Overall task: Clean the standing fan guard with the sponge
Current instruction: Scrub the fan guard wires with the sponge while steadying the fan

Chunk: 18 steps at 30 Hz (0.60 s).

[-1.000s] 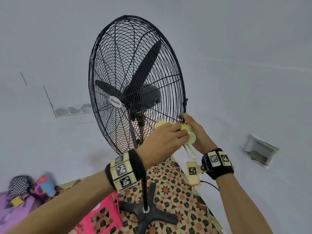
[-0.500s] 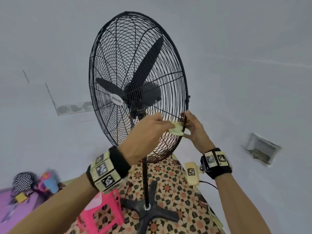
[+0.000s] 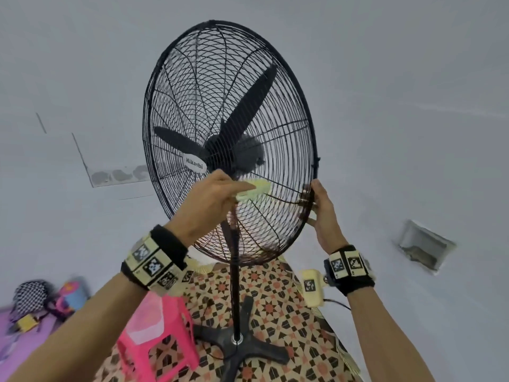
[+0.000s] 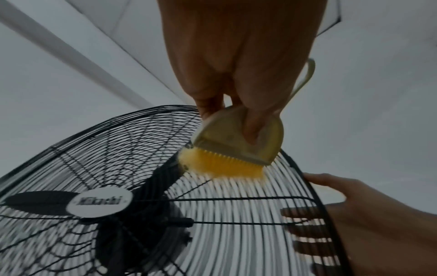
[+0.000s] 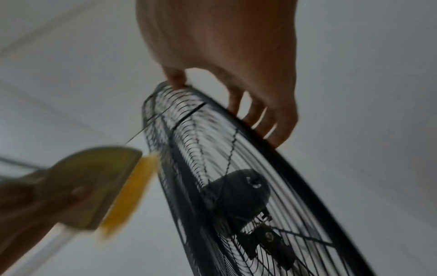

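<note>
The black wire fan guard (image 3: 228, 106) stands on a pole and carries a white "Mikachi" badge (image 3: 194, 164) at its centre. My left hand (image 3: 234, 190) grips the sponge (image 3: 254, 190), a pale holder with a yellow pad. In the left wrist view the sponge's yellow pad (image 4: 220, 166) presses on the guard wires (image 4: 224, 214) just right of the hub. My right hand (image 3: 316, 197) holds the guard's lower right rim, with the thumb in front and the fingers (image 5: 255, 115) curled behind the rim (image 5: 272, 158).
The fan's cross-shaped base (image 3: 239, 343) stands on a patterned mat (image 3: 275, 299). A pink plastic stool (image 3: 157, 340) sits just left of the base. Bags and toys (image 3: 41, 301) lie at the far left, and a recessed box (image 3: 424, 249) is in the right wall.
My left hand has carried the sponge up and left across the guard, from the lower right rim toward the hub. My right hand stays on the rim.
</note>
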Motion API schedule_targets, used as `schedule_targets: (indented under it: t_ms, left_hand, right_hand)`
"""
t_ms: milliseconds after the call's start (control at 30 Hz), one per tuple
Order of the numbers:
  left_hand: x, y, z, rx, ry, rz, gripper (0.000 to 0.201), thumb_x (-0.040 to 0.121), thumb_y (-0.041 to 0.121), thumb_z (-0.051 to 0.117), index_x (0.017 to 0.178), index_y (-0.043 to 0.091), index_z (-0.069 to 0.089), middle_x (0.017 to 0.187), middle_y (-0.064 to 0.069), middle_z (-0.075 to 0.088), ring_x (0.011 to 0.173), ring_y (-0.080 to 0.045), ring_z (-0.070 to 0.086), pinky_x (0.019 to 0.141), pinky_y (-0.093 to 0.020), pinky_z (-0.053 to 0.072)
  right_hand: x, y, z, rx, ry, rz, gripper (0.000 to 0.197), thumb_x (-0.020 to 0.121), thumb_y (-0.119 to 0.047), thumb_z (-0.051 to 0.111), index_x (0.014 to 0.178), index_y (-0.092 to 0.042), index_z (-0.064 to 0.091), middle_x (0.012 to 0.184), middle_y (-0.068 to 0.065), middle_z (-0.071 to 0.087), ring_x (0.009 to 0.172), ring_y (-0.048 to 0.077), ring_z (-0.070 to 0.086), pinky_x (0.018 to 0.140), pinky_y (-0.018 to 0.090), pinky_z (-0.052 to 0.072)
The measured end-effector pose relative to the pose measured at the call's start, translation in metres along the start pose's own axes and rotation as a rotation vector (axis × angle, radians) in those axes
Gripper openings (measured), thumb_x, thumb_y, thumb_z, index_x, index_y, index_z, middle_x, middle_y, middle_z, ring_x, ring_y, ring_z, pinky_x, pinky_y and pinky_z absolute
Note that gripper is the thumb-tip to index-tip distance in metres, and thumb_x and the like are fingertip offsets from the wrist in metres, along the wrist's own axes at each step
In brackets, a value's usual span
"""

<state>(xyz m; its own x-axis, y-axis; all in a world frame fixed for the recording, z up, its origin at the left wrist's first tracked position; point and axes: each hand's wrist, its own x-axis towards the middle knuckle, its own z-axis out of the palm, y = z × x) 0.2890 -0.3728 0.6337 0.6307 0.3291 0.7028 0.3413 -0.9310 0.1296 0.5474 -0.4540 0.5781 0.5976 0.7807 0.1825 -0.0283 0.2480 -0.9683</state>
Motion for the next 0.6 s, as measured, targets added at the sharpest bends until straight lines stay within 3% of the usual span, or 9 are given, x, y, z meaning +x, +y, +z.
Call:
schedule_targets:
  t_ms: [67, 133, 200, 267, 333, 433, 533, 600]
  left_hand:
    - [-0.001, -0.021, -0.004, -0.059, 0.126, -0.022, 0.034, 0.089, 0.009, 0.079, 0.122, 0.019, 0.077, 0.1, -0.004, 0.076, 0.083, -0.014, 0.058, 0.067, -0.034, 0.05]
    - [-0.003, -0.031, -0.006, -0.131, 0.223, -0.048, 0.031, 0.088, 0.013, 0.082, 0.118, 0.021, 0.08, 0.1, 0.001, 0.079, 0.083, -0.019, 0.066, 0.067, -0.044, 0.055]
    - [-0.006, -0.03, -0.006, -0.192, 0.261, -0.037, 0.029, 0.088, 0.014, 0.081, 0.116, 0.019, 0.081, 0.103, 0.005, 0.079, 0.084, -0.02, 0.069, 0.068, -0.046, 0.057]
    - [-0.01, -0.026, -0.003, -0.246, 0.264, -0.033, 0.029, 0.088, 0.012, 0.082, 0.115, 0.019, 0.081, 0.105, 0.01, 0.079, 0.087, -0.009, 0.069, 0.072, -0.035, 0.058]
    - [-0.013, -0.026, -0.003, -0.292, 0.252, -0.034, 0.032, 0.086, 0.007, 0.083, 0.115, 0.019, 0.08, 0.106, 0.009, 0.078, 0.092, -0.002, 0.07, 0.076, -0.026, 0.059]
    - [-0.018, -0.028, -0.01, -0.25, 0.201, -0.021, 0.035, 0.084, 0.009, 0.086, 0.117, 0.021, 0.079, 0.108, 0.005, 0.08, 0.095, -0.007, 0.075, 0.081, -0.029, 0.063]
    - [-0.02, -0.03, -0.019, -0.105, 0.11, 0.05, 0.029, 0.087, 0.018, 0.085, 0.116, 0.019, 0.079, 0.104, 0.0, 0.08, 0.081, -0.012, 0.077, 0.073, -0.026, 0.061]
    - [-0.016, -0.036, -0.023, -0.026, 0.083, 0.058, 0.024, 0.089, 0.017, 0.084, 0.112, 0.017, 0.081, 0.105, -0.004, 0.08, 0.08, -0.017, 0.077, 0.074, -0.03, 0.061]
  right_hand:
    - [-0.006, -0.004, 0.014, -0.228, 0.269, -0.177, 0.052, 0.098, -0.059, 0.046, 0.128, -0.019, 0.063, 0.125, 0.0, 0.063, 0.119, 0.022, 0.059, 0.102, 0.045, 0.048]
    - [-0.02, -0.012, 0.031, -0.427, 0.462, -0.509, 0.051, 0.097, -0.045, 0.05, 0.138, -0.015, 0.054, 0.133, -0.001, 0.051, 0.128, 0.021, 0.05, 0.11, 0.041, 0.042]
    - [-0.034, -0.021, 0.05, -0.558, 0.392, -0.807, 0.055, 0.093, -0.033, 0.062, 0.143, -0.014, 0.05, 0.142, 0.004, 0.047, 0.136, 0.02, 0.041, 0.115, 0.035, 0.036]
    - [-0.037, -0.024, 0.067, -0.769, 0.204, -0.989, 0.056, 0.086, -0.03, 0.069, 0.139, -0.017, 0.059, 0.144, 0.007, 0.049, 0.139, 0.024, 0.04, 0.118, 0.042, 0.033]
    - [-0.031, -0.02, 0.079, -0.878, 0.097, -1.031, 0.045, 0.086, -0.031, 0.072, 0.13, -0.021, 0.066, 0.143, 0.005, 0.052, 0.14, 0.027, 0.042, 0.115, 0.054, 0.033]
    - [-0.02, -0.008, 0.084, -0.896, 0.05, -0.987, 0.023, 0.096, -0.036, 0.068, 0.118, -0.029, 0.065, 0.143, -0.004, 0.056, 0.145, 0.027, 0.037, 0.112, 0.063, 0.028]
    - [-0.015, -0.003, 0.086, -1.055, 0.043, -0.986, 0.022, 0.096, -0.044, 0.06, 0.115, -0.032, 0.064, 0.146, -0.007, 0.054, 0.15, 0.026, 0.032, 0.112, 0.066, 0.023]
    - [-0.013, -0.007, 0.091, -1.105, 0.076, -0.966, 0.022, 0.092, -0.042, 0.068, 0.112, -0.033, 0.067, 0.148, -0.007, 0.051, 0.151, 0.026, 0.029, 0.113, 0.062, 0.023]
